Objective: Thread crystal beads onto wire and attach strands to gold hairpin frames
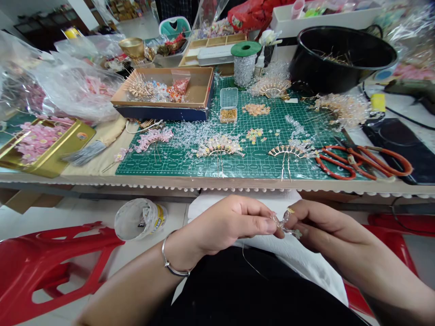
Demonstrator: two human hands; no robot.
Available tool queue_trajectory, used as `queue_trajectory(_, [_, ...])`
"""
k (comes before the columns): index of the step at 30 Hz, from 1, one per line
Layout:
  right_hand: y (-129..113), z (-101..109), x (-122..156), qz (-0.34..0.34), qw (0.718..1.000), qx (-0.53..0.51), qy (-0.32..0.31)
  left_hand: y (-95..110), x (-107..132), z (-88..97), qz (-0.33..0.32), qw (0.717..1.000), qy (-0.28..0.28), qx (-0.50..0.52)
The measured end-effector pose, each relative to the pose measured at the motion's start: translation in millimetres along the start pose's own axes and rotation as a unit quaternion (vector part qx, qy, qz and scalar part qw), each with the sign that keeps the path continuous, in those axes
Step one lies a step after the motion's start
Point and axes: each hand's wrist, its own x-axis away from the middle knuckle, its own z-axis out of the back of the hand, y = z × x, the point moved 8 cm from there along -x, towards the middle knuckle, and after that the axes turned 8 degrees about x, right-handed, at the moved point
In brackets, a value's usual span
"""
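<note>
Over my lap, my left hand (234, 224) pinches one side of a small beaded hair ornament (284, 222) with clear beads and pale yellow and green flowers. My right hand (316, 226) grips its other side, thumb and fingers pressed together. Much of the piece is hidden by my fingers. A thin wire (249, 260) hangs below my left hand. On the green cutting mat (170, 167) lie a yellow-and-clear beaded hair comb (220, 147), a partly beaded gold comb (292, 148) and a pink-flowered comb (154, 138).
Red-handled scissors (363, 160) and a dark phone (401, 145) lie at the right. Behind the mat stand a cardboard box (163, 111) of beads, a spool (244, 68) and a black basin (340, 59). A gold tin (44, 158) sits left; red stools (61, 258) flank me.
</note>
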Motion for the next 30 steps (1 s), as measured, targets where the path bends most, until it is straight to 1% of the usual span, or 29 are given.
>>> queue_trajectory(3, [3, -1, -2, 0.000, 1.000, 0.000, -0.004, -2, -2, 0.5, 0.005, 1.000, -0.009, 0.003])
queue_trajectory(6, [12, -2, -2, -0.034, 0.999, -0.013, 0.003, -4, -2, 4.1, 0.016, 1.000, 0.005, -0.010])
queue_trajectory(8, [17, -5, -3, -0.049, 0.998, -0.037, 0.001, -3, -2, 5.9, 0.010, 1.000, 0.015, -0.020])
queue_trajectory(11, [21, -9, -6, -0.057, 0.995, -0.085, -0.007, 0, -3, 4.6, -0.002, 1.000, 0.005, -0.023])
queue_trajectory(15, [20, -14, -8, -0.095, 0.981, -0.162, -0.042, 3, -2, 2.2, -0.005, 0.999, -0.021, -0.033])
queue_trajectory(18, [14, -17, -7, -0.114, 0.967, -0.212, -0.080, 6, 0, 2.1, -0.001, 0.997, -0.024, -0.067])
queue_trajectory(20, [11, -18, -7, -0.111, 0.966, -0.207, -0.109, 8, 1, 1.5, 0.003, 0.994, -0.024, -0.102])
queue_trajectory(23, [14, -18, -7, -0.106, 0.971, -0.165, -0.136, 10, 1, 1.3, 0.011, 0.989, -0.022, -0.148])
queue_trajectory(27, [21, -17, -6, -0.088, 0.974, -0.150, -0.143, 15, 3, 1.5, 0.015, 0.983, -0.026, -0.179])
queue_trajectory(30, [25, -15, -6, -0.089, 0.975, -0.145, -0.141, 15, 7, 1.3, 0.030, 0.977, -0.027, -0.209])
